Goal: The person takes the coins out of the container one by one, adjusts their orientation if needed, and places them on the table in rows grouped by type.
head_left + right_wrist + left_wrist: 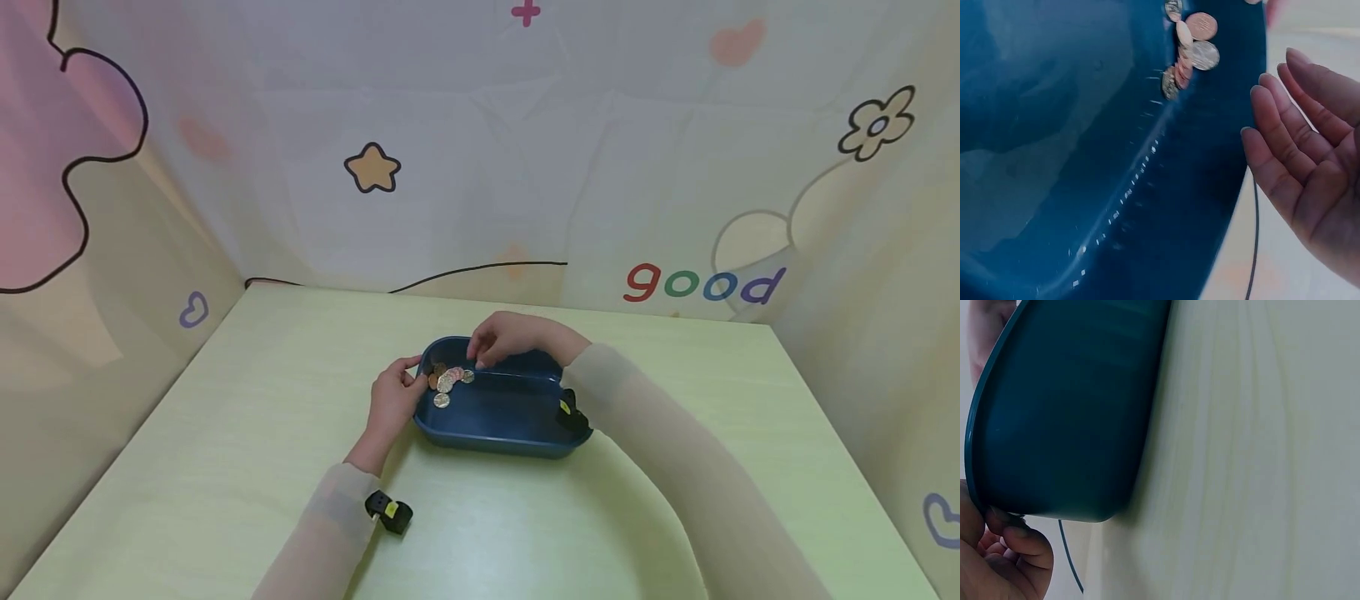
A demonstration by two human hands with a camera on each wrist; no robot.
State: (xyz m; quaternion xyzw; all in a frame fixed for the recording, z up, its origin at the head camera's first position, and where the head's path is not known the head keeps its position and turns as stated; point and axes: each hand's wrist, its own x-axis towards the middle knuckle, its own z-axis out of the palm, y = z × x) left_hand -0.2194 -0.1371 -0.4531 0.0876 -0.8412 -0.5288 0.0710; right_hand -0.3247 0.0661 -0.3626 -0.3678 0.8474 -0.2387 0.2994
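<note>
A dark blue plastic tray (510,412) with raised sides stands on the table. My left hand (393,396) grips its left end, thumb at the rim; in the left wrist view, curled fingers of this hand (1019,550) lie against the outside of the tray wall (1066,419). Several silver and copper coins (446,383) lie clustered inside at the left end. Over the back rim, my right hand (506,335) hangs with fingertips close to the coins. The right wrist view shows its fingers (1291,137) loosely bent and the thumb apart, with nothing between them.
The pale yellow-green table (525,525) extends around the tray. Behind it hangs a light cloth backdrop (465,225) with printed shapes, and more cloth lines both sides. Small black cameras sit on the left wrist (388,512) and right wrist (572,412).
</note>
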